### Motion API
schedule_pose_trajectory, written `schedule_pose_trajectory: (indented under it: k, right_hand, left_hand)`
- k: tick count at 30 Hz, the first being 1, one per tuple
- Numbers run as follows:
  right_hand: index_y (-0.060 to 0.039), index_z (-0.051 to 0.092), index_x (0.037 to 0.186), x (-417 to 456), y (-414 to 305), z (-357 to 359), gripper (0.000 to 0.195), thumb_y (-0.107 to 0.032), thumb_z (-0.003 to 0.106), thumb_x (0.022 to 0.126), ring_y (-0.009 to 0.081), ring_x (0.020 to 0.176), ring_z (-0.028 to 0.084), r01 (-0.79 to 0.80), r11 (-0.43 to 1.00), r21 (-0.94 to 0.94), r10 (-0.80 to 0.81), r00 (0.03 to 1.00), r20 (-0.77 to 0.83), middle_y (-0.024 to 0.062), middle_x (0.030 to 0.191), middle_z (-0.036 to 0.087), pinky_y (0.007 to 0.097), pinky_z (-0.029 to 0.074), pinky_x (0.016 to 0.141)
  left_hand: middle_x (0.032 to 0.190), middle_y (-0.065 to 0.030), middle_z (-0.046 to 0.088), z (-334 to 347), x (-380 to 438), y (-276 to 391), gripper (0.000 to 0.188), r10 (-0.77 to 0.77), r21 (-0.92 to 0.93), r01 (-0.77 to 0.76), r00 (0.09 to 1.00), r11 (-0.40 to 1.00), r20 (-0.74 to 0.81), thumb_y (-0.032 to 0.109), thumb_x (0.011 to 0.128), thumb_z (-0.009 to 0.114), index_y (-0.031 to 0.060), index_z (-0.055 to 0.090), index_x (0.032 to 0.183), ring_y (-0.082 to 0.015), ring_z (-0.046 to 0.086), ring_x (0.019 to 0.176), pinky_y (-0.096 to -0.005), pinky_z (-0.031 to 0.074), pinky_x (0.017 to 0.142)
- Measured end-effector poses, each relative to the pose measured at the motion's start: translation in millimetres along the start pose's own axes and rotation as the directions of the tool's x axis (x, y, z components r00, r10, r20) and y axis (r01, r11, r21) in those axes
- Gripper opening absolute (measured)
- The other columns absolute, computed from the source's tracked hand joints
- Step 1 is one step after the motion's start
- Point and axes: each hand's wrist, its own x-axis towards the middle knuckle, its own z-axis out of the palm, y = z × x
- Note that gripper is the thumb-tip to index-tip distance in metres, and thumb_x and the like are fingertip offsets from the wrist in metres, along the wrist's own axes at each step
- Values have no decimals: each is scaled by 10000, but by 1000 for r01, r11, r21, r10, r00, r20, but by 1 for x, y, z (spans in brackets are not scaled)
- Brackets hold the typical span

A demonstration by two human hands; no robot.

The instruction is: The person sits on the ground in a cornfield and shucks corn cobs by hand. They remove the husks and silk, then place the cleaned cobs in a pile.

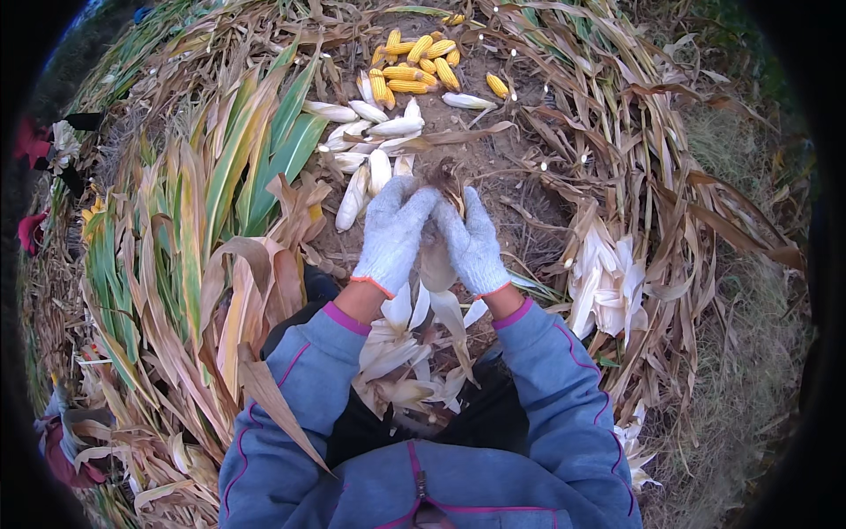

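Observation:
My left hand (394, 235) and my right hand (474, 244), both in pale knit gloves with orange cuffs, meet in front of me around an ear of corn in its husk (436, 268). Dark dry silk (444, 177) sticks out past the fingertips. Below the palms, pale husk leaves hang down. My fingers hide most of the ear, so its kernels do not show. Just beyond my left hand lie several ears in white inner husk (380, 170). Farther off, bare yellow ears (413, 73) form a heap on the soil.
Cut corn stalks with green and brown leaves (218, 198) lie along the left. Dry stalks (661, 198) cover the right side, with an opened white husk (605, 281) on them. Loose husks (403, 370) lie between my legs. A single yellow ear (496, 86) rests apart from the heap.

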Motion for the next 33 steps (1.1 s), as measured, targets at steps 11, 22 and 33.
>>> schedule_pose_trajectory:
  k: [11,22,33]
  right_hand:
    - [154,389,1300,16,20,-2,692,-418,494,924,339,1239,465,-95,989,109,109,985,-132,314,1291,483,349,325,1052]
    - [43,580,941,28,29,-23,304,-228,446,920,185,818,523,-108,847,521,179,980,-87,109,880,595,331,431,781]
    - [-42,597,1024,48,62,-28,277,-259,436,962,173,811,624,-222,706,673,285,958,17,80,929,641,312,519,733]
  left_hand:
    - [852,-52,631,9,0,-14,123,-70,-382,90,995,920,65,67,918,556,11,601,1017,-107,614,706,-237,521,605]
    - [856,-50,589,17,-11,-16,95,328,413,-384,923,826,202,78,878,590,18,578,951,-150,581,739,-267,484,670]
    - [938,-39,558,34,-25,14,129,237,207,-296,934,932,268,98,912,495,15,544,998,-119,515,892,-256,416,813]
